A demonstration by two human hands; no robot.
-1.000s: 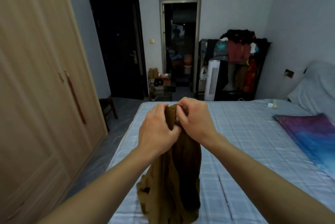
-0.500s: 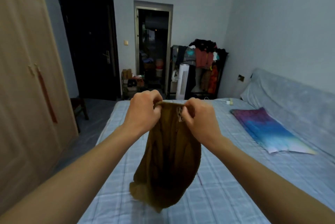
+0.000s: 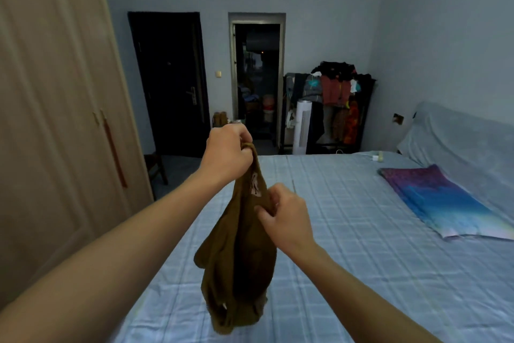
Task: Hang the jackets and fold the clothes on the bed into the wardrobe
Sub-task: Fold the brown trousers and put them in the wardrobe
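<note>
L hand (image 3: 226, 152) is up high, fingers curled tight round the bunched top edge of a brown garment (image 3: 239, 259), knuckles twd the camera. R hand (image 3: 288, 217) is lower and just to the right, pinching a fold of the same garment btwn thumb and curled fingers, right beside a pale neck label (image 3: 254, 184) sewn inside. The garment hangs in the air from both grips, limp and crumpled, over the near-left part of the bed (image 3: 361, 259); its bottom end is low, near the sheet, but can't tell if it touches. The bed has a pale blue checked sheet. On its right side lies a flat pillow (image 3: 439, 201) w/ a purple-to-blue cover, and behind that a headboard (image 3: 459, 142) draped in light cloth. A small white charger (image 3: 377, 157) sits at the far edge of the bed. The wardrobe (image 3: 55, 120) stands along the left, doors closed, w/ a red tassel (image 3: 115, 153) hanging at the handles. Btwn wardrobe and bed is a strip of floor, w/ a dark stool (image 3: 155, 167) at its far end. On the far wall: a dark door (image 3: 169, 84), shut, then an open doorway (image 3: 257, 78) into a dim room. Right of that is a white tower fan (image 3: 301, 127) and a clothes rack (image 3: 339, 98) piled w/ mixed garments.
</note>
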